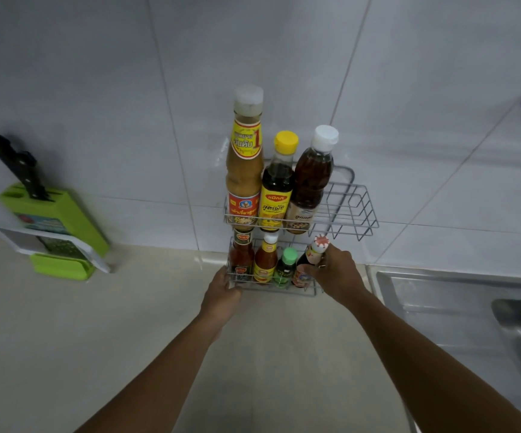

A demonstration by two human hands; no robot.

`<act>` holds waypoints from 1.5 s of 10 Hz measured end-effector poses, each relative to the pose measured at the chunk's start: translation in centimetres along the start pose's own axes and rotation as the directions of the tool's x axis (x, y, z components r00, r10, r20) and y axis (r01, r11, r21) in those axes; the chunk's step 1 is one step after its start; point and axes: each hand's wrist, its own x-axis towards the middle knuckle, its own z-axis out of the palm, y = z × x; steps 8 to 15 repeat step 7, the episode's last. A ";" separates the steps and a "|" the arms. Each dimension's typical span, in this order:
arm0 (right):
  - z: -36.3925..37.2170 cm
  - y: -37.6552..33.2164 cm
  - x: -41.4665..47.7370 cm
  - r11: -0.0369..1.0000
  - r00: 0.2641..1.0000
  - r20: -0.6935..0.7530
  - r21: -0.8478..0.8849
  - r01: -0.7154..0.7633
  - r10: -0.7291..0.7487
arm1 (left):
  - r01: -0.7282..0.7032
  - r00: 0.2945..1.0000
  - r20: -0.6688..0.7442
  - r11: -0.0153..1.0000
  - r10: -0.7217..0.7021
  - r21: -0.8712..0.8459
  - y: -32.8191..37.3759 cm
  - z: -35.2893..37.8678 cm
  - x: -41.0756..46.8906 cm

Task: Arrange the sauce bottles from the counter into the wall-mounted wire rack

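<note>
Right hand [335, 270] wrapped around dark sauce bottle [310, 260] at right end of wire rack [356, 207] lower tier; left hand [223, 292] gripping tier's front-left corner.

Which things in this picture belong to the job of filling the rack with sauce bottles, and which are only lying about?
Part of the job:
- wire rack on the wall
- three tall bottles on the upper shelf
- three small bottles on the lower shelf
- dark bottle with red-and-white cap, held by the right hand
- left hand at the rack's lower left corner

Lying about:
- green knife block with black-handled knife
- grater
- steel sink
</note>
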 end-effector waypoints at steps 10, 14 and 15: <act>-0.2 0.5 -4.8 0.985 0.997 0.065 0.173 0.017 -0.028 | 0.015 0.989 0.138 0.966 -0.052 0.258 -0.1 -3.1 -4.4; -0.2 0.5 -4.8 0.985 0.997 0.065 0.173 0.017 -0.028 | 0.015 0.989 0.138 0.966 -0.052 0.258 -0.1 -3.1 -4.4; -0.2 0.5 -4.8 0.985 0.997 0.065 0.173 0.017 -0.028 | 0.015 0.989 0.138 0.966 -0.052 0.258 -0.1 -3.1 -4.4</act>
